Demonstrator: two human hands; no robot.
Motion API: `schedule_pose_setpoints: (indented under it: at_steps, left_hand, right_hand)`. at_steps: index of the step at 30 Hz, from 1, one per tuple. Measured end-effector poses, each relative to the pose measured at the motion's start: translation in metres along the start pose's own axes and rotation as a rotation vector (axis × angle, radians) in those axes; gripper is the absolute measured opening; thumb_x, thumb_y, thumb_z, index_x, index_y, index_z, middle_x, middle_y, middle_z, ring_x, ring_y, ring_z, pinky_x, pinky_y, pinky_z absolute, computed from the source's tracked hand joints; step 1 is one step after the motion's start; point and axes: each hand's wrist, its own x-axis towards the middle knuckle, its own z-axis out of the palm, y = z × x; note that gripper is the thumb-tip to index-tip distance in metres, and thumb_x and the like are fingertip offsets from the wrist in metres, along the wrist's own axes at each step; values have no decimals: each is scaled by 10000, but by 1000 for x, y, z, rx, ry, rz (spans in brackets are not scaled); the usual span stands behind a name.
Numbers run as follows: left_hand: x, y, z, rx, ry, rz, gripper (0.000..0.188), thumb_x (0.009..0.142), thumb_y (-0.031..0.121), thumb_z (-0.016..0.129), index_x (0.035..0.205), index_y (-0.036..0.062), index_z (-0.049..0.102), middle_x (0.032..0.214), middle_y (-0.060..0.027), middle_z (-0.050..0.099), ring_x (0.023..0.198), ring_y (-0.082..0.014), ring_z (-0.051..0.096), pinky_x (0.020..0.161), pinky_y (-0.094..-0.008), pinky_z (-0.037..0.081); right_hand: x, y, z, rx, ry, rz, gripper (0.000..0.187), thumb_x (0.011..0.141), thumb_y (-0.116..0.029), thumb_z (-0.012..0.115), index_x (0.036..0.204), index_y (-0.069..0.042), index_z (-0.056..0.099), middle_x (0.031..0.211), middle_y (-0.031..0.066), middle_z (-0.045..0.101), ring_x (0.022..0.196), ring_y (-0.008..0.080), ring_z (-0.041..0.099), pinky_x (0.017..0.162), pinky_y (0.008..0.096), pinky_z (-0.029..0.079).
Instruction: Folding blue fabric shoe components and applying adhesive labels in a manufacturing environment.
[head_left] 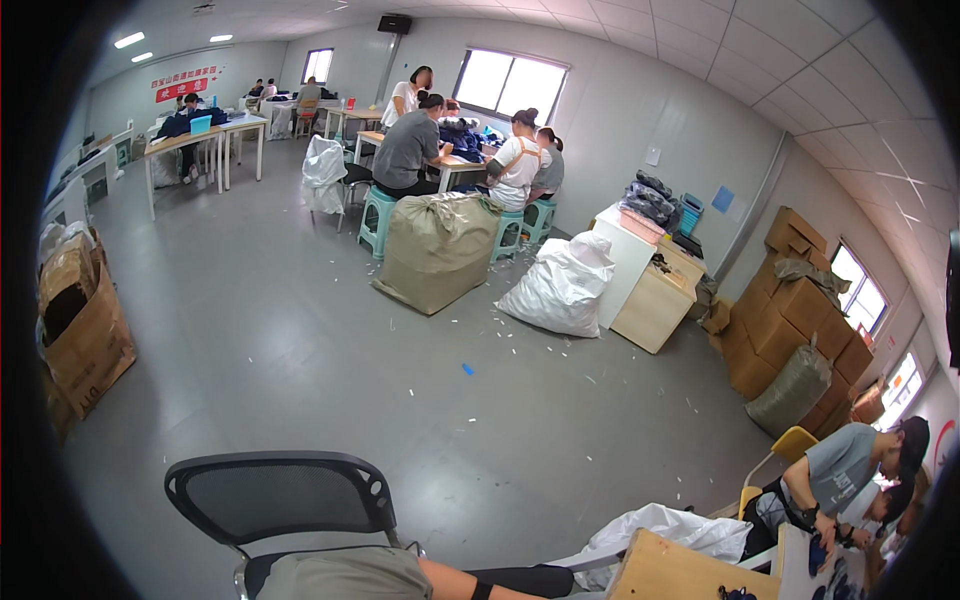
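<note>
Neither the left hand nor the right hand shows, so I cannot tell whether the fingers are open, closed or holding anything. They must lie somewhere below the lower edge of the view.

An arm (450, 578) with a dark band lies along that edge over a beige cloth (335, 577). No hand shows on it, and I cannot tell whose it is.

Closest to where the fingers would be are a chair (275, 492) with a black mesh back, the corner of a wooden table (675, 572), and a crumpled white bag (665, 528) touching the table's far side. A few small dark pieces (737, 593) lie at the table's near edge, too small to make out.

The bag looks like thin plastic, so it is probably light, limp and rather slippery. A pinch on a bunched fold or its rim should hold better than a flat press. The chair looks stiff and fairly light, and the top rail of its back is the plain place to grip it.

Further from the fingers, to the right, a person in grey (840, 470) bends over another table. Out on the grey floor stand an olive sack (435, 250) and a white sack (565, 285), with stacked boxes (790, 320) against the right wall. People sit at tables (450, 160) at the far end.
</note>
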Motion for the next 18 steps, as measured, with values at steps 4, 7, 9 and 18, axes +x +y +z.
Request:
schedule_pose_setpoints:
  at_steps: [4,7,9,18]
  left_hand:
    - [1,-5,4,40,-15,7,350,759,281,855,929,-7,751,804,-44,727,702,-94,624,619,-286,508]
    - [-5,-10,15,53,26,56,363,757,289,858,923,-13,745,816,-45,723,735,-93,620,638,-287,505]
    - [-18,-3,23,9,21,12,402,751,301,864,960,-16,731,822,-43,717,754,-96,617,654,-283,504]
    - [24,-34,-21,394,-213,27,454,840,348,775,1096,-13,677,965,-42,708,932,-99,617,857,-300,500]
  right_hand:
    - [5,4,-5,38,24,68,332,890,-212,695,1121,20,639,1040,143,652,916,240,596,789,381,507]
    - [6,19,-14,190,95,171,363,879,-240,681,1164,-25,615,1105,149,631,993,270,583,859,419,494]
    - [5,36,-32,353,134,280,381,872,-255,667,1191,-57,597,1152,151,614,1058,296,570,912,450,486]
    - [31,35,-24,678,166,175,224,892,-138,605,1080,-20,635,982,135,672,881,243,647,788,393,542]
